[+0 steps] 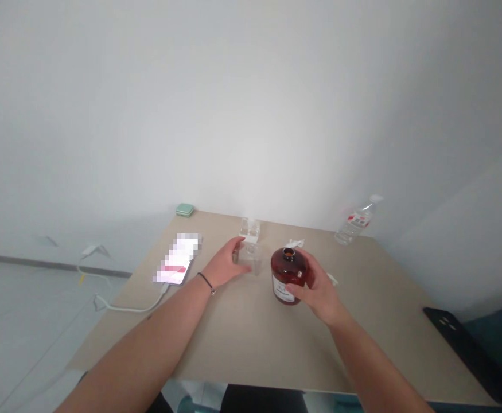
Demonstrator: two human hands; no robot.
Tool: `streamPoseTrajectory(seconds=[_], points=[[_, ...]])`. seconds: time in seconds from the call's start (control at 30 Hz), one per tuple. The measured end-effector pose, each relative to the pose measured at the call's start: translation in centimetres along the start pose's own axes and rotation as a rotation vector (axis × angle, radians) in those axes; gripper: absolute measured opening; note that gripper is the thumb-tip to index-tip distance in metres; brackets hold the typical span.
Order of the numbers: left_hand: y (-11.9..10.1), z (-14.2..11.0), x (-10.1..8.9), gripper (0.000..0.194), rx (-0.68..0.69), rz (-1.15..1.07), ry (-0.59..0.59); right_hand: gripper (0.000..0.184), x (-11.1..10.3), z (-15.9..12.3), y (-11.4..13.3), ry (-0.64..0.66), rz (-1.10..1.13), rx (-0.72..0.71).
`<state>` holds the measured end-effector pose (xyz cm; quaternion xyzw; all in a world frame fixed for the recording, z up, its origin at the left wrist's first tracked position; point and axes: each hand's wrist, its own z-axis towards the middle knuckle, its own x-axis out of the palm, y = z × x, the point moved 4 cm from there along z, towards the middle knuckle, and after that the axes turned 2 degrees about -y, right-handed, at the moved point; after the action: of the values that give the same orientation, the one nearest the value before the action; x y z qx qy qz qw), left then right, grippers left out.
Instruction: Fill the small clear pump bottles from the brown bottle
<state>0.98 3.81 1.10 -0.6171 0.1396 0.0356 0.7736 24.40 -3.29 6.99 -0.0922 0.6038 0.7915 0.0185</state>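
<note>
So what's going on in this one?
A person at a table has both hands occupied. The left-hand grip is around a clear container; the right-hand grip is around a dark red bottle, its open mouth uncapped. The bottle and container are apart. Whether the bottle touches the table is hard to tell. To the left lies a lit phone on a cable; a water bottle is at the far right.
</note>
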Motion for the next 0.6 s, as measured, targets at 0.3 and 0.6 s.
streamPoseTrajectory(seconds=[0.3,0.6], points=[[-1.1,-0.9,0.2,0.083,0.172,0.006,0.125,0.072,-1.5,2.3,1.8,0.125,-0.448,0.024],[-1.9,-1.5,0.4,0.089,0.31,0.059,0.167,0.076,-1.5,3.1,1.6,0.188,-1.007,-0.163]])
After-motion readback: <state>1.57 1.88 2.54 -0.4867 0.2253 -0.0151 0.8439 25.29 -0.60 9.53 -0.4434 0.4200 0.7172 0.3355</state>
